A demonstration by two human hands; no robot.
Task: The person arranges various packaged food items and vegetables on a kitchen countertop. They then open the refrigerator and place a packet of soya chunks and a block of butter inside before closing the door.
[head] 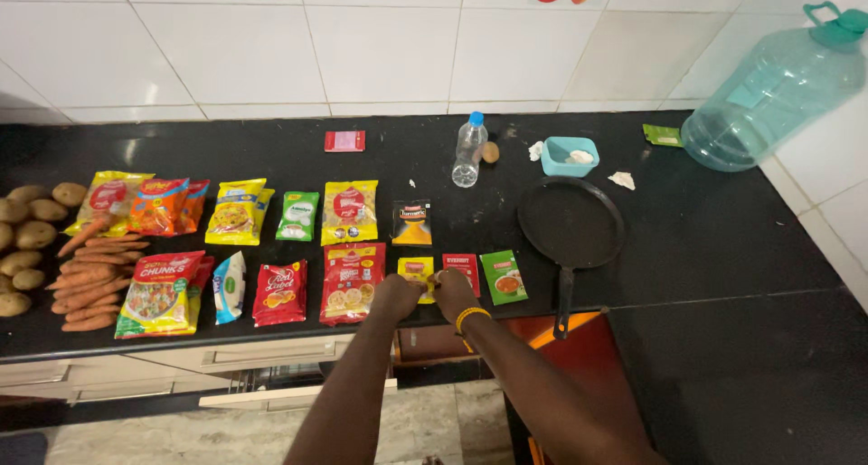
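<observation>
Black stone worktop, head view, one frame.

Small yellow sachet: lies flat at the front edge of the worktop, between a large red packet and a small red sachet. Both hands meet on it.

Left hand: grip closed over the sachet's lower left corner, fingers curled down onto it.

Right hand: fingertips pinching the sachet's right edge; yellow band at the wrist.

Green sachet: just beside the red sachet, towards the pan.

Flat black pan: right of the sachets, handle pointing to the front edge.

Carrots and potatoes: heaped at the left end.

Snack packets in two rows: fill the stretch from the carrots to the sachets.

Clear bottle, blue cap: upright near the back edge, with a teal tub well to its right.

Large blue-green water jug: leaning in the back right corner.
</observation>
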